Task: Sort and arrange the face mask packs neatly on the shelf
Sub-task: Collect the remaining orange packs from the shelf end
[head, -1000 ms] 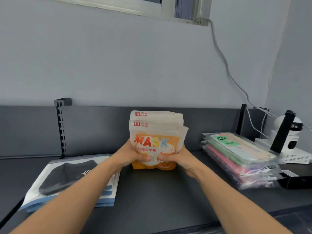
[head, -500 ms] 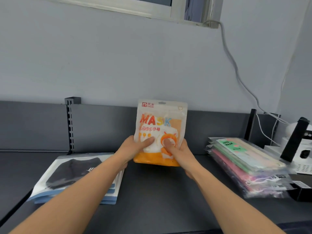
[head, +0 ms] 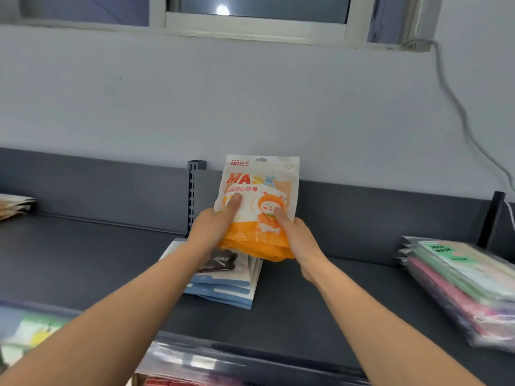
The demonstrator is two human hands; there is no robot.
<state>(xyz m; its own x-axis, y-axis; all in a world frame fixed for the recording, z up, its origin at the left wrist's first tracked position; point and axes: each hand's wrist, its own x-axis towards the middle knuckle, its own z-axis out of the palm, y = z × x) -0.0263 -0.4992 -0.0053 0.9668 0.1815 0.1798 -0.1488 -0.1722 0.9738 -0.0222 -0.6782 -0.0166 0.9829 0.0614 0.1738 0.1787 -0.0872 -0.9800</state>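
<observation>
A small stack of orange-and-white "MASK" packs [head: 259,190] is held upright above the dark shelf [head: 334,296]. My left hand [head: 214,227] grips its lower left side, thumb on the front. My right hand [head: 295,235] grips the lower right side, thumb on the cartoon figure. Below the held packs lies a flat pile of white-and-blue packs with a black mask [head: 225,277]. A pile of clear packs with pastel masks [head: 462,285] lies at the right end of the shelf.
A slotted upright post [head: 192,196] stands at the shelf's back panel. More packs lie at the far left edge [head: 14,204]. A lower shelf with packs [head: 195,363] shows at the bottom. A white cable [head: 457,107] runs down the wall at right.
Both hands have lifted the orange packs off the shelf and carried them left, over the white-and-blue pile. The view has turned left and up.
</observation>
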